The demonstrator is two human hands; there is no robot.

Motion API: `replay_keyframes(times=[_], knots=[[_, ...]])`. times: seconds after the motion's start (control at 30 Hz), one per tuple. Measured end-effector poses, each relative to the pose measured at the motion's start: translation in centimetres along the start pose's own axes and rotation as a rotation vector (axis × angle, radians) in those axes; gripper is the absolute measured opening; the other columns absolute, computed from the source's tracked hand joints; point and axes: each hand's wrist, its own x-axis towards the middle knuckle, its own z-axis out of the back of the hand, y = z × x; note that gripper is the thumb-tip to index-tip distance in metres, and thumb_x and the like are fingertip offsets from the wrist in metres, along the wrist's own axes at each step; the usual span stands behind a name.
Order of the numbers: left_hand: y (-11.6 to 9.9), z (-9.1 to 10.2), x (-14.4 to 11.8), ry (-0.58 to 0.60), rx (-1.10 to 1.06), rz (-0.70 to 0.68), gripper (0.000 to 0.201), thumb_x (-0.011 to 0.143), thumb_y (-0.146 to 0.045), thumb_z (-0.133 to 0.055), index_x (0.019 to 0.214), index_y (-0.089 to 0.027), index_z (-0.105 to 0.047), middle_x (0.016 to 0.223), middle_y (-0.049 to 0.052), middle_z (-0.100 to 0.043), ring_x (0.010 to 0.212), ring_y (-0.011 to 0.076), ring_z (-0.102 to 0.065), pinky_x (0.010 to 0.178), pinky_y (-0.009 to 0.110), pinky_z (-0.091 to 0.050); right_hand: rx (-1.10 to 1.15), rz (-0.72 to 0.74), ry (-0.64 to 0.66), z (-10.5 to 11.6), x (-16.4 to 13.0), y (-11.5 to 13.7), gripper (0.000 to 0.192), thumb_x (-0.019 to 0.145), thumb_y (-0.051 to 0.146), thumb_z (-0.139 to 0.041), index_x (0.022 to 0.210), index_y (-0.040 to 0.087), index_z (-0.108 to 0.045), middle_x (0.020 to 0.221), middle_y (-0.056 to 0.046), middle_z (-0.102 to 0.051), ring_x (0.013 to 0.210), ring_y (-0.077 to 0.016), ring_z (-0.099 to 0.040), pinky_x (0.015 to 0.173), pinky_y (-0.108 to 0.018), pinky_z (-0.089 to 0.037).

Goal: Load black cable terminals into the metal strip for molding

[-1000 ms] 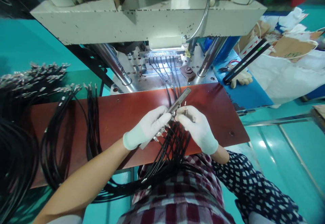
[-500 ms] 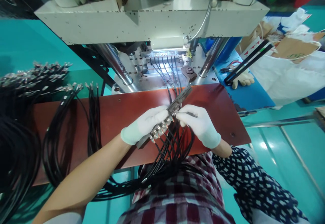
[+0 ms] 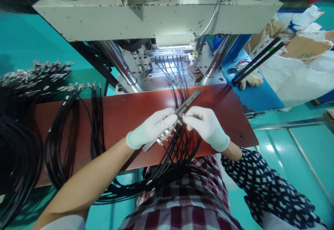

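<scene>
My left hand, in a white glove, grips a long metal bar that holds a row of cable plugs, tilted up to the right over the red-brown board. At the bar's middle, the fingertips of my gloved right hand pinch the end of a black cable. Several black cables hang from the bar down toward my lap. More black cables run from the lit mould of the press.
The press body and its steel columns stand straight ahead. Bundles of black cables with metal ends lie at the left. A blue surface at the right carries a glove, pliers and black rods beside a white sack.
The bar has tilted slightly and shifted in my hands. My right hand's fingertips have moved onto a cable end at the bar. The view has moved a little.
</scene>
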Motion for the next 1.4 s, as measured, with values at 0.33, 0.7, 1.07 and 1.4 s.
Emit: replay_keyframes(times=[0.33, 0.7, 1.07, 1.4], knots=[[0.8, -0.5, 0.5, 0.098, -0.245, 0.088, 0.043, 0.097, -0.056, -0.042, 0.100, -0.013, -0.051, 0.071, 0.000, -0.045, 0.048, 0.0072, -0.040, 0.038, 0.019, -0.031, 0.099, -0.071, 0.004, 0.3, -0.1, 0.2, 0.022, 0.081, 0.025, -0.058, 0.066, 0.010, -0.054, 0.058, 0.001, -0.053, 0.054, -0.0016, -0.042, 0.057, -0.016, -0.033], [0.7, -0.5, 0.4, -0.066, 0.220, -0.012, 0.038, 0.098, -0.051, -0.045, 0.081, -0.017, -0.043, 0.065, -0.003, -0.044, 0.054, 0.0081, -0.040, 0.048, 0.020, -0.034, 0.089, -0.072, 0.051, 0.5, -0.1, -1.8, 0.030, 0.085, 0.038, -0.060, 0.080, 0.009, -0.063, 0.074, -0.002, -0.063, 0.064, -0.0026, -0.049, 0.064, -0.016, -0.039], [0.6, 1.4, 0.1, 0.046, -0.213, 0.027, 0.039, 0.096, -0.051, -0.048, 0.097, -0.013, -0.054, 0.070, 0.001, -0.049, 0.049, 0.0072, -0.042, 0.038, 0.017, -0.036, 0.316, -0.258, 0.155, 1.9, -1.6, -3.4, 0.054, 0.084, 0.031, -0.060, 0.133, 0.011, -0.054, 0.106, -0.013, -0.067, 0.066, -0.0038, -0.060, 0.050, -0.011, -0.038], [0.5, 2.2, 0.0, 0.060, -0.294, 0.101, 0.037, 0.095, -0.052, -0.048, 0.101, -0.015, -0.054, 0.073, 0.000, -0.047, 0.049, 0.0073, -0.042, 0.036, 0.017, -0.035, 0.532, -0.225, 0.193, 1.1, -1.9, -3.2, 0.037, 0.081, 0.035, -0.063, 0.106, 0.008, -0.059, 0.104, -0.013, -0.066, 0.054, 0.0006, -0.045, 0.045, -0.015, -0.026]])
